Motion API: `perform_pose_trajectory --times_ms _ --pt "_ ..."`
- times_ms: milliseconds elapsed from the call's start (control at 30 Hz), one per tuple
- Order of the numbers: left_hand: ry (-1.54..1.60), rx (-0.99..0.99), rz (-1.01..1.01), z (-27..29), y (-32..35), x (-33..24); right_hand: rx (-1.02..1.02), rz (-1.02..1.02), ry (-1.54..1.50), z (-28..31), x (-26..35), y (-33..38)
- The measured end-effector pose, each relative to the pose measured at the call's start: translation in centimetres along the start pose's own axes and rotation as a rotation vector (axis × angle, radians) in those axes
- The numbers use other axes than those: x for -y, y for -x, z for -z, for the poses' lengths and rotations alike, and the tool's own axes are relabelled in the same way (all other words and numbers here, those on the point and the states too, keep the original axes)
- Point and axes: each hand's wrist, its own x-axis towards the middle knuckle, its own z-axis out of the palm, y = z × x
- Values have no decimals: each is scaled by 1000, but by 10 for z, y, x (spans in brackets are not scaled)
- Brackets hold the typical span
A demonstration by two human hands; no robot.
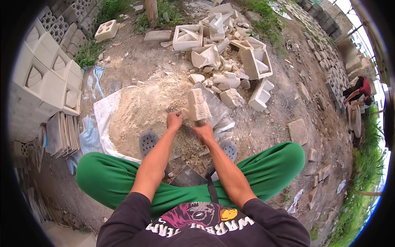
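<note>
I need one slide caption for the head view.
Right hand grips a block-headed tool beside pale rubble; broken blocks lie beyond.

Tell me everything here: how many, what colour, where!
Blocky mallet: one, tan, centre
Powdery heap: one, tan, centre
Flat sheet: one, white, under heap
Broken concrete blocks: many, cream, top
Square patterned blocks: many, cream, left
Thin boards: several, greyish, left
Plastic scraps: several, blue, left
Wooden post: one, brown, top
Leafy grass: patches, green, edges
Distant person: one, red top, right
Perforated clogs: two, grey, worn
Baggy trousers: pair, green, worn
Printed shirt: one, dark, worn
Left hand: one, centre
Right hand: one, on mallet
</note>
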Motion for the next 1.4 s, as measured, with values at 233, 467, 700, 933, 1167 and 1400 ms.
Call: perform_pose_trajectory --times_ms 233,467,700,933,1167,1400 --pt "-11 -71 -29 -3 -11 28 -143 125 146 19 54 9" --pt "-55 14 36 -4 -13 13 -85 56 346 4 20 8" --pt "-41 -3 -65 -5 -25 44 -70 193 194 13 64 8" --pt "-72 31 -61 -8 -26 30 65 -23 309 6 20 -5" --pt "-13 16 -38 -4 -26 42 -103 235 212 25 77 -6" --pt "65 32 15 -7 -20 26 8 24 185 8 30 -5"
